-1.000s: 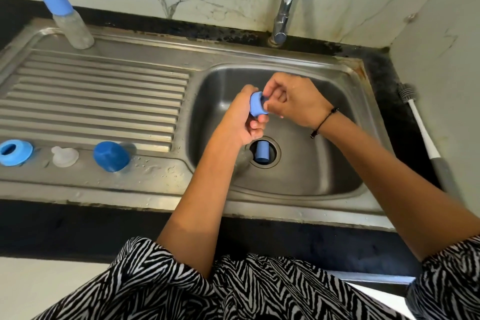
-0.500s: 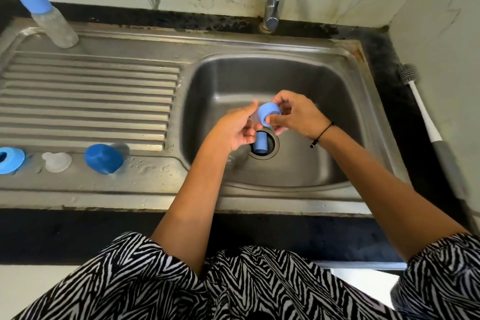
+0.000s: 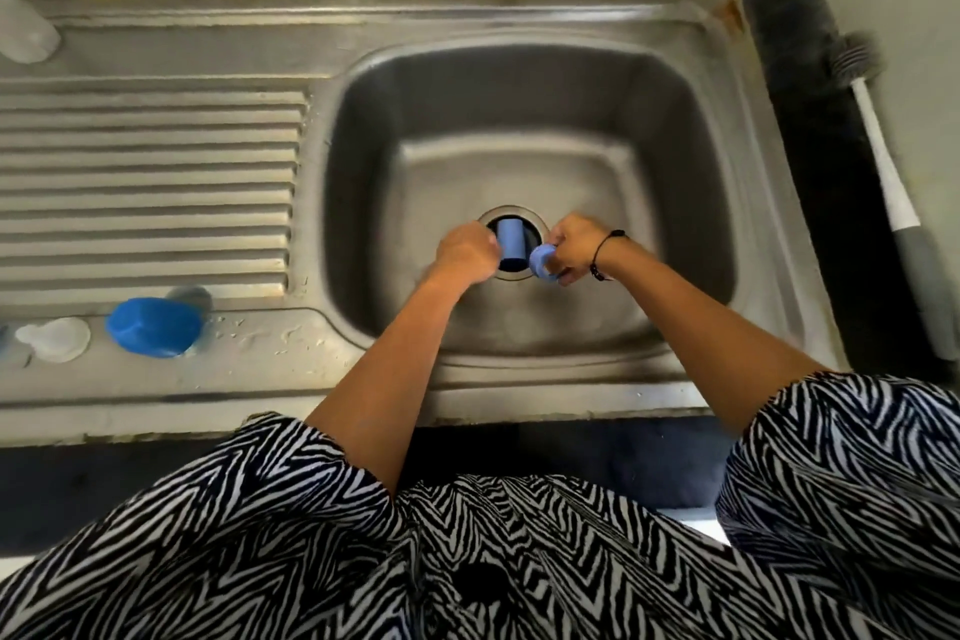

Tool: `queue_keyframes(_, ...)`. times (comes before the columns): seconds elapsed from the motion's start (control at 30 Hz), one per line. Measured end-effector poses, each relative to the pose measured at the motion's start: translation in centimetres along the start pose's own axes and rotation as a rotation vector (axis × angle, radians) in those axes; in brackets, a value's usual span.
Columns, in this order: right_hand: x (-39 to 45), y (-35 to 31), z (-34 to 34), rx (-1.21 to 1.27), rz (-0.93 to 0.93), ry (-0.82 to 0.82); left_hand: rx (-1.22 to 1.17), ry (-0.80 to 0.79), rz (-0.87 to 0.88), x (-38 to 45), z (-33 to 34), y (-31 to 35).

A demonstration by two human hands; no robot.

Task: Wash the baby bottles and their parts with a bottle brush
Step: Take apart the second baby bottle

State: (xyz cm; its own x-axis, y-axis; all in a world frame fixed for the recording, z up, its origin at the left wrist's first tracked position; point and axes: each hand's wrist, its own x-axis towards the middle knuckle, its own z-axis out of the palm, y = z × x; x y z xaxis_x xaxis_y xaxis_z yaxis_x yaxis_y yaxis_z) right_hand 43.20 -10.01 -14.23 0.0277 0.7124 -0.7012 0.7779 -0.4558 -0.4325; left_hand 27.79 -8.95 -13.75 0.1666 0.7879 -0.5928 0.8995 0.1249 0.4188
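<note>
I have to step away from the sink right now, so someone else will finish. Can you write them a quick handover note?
Right hand holds a blue ring in its grip, low in the basin by the drain.
Left hand is curled beside the drain; whether it holds anything cannot be told.
A blue cylinder sits in the drain.
On the drainboard: blue cap, clear teat, a clear bottle at the far left corner.
Bottle brush lies untouched on the counter right of the sink.
Left: brush-wash the parts; none shows suds.

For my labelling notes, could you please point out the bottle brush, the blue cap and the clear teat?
bottle brush point(image 3: 883, 172), head view, white handle.
blue cap point(image 3: 153, 327), head view, its side.
clear teat point(image 3: 54, 338), head view, its base.
</note>
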Motion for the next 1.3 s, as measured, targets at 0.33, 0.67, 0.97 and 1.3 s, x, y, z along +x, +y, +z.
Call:
queue_keyframes(0.33,1.7,0.7,0.7,-0.454,-0.115,-0.024,0.479,-0.286,0.1,0.4,1.7,2.4)
queue_keyframes(0.67,0.7,1.7,0.6,-0.594,-0.091,-0.114,0.482,-0.27,0.12,-0.3,0.6,2.4)
queue_keyframes(0.97,-2.0,1.1,1.1,-0.724,-0.003,-0.188,0.122,-0.23,0.104,-3.1,0.2,1.8)
queue_keyframes(1.3,-5.8,0.1,-1.9,-0.522,-0.116,0.035,-0.078,-0.119,0.199,-5.3,-1.2,4.1)
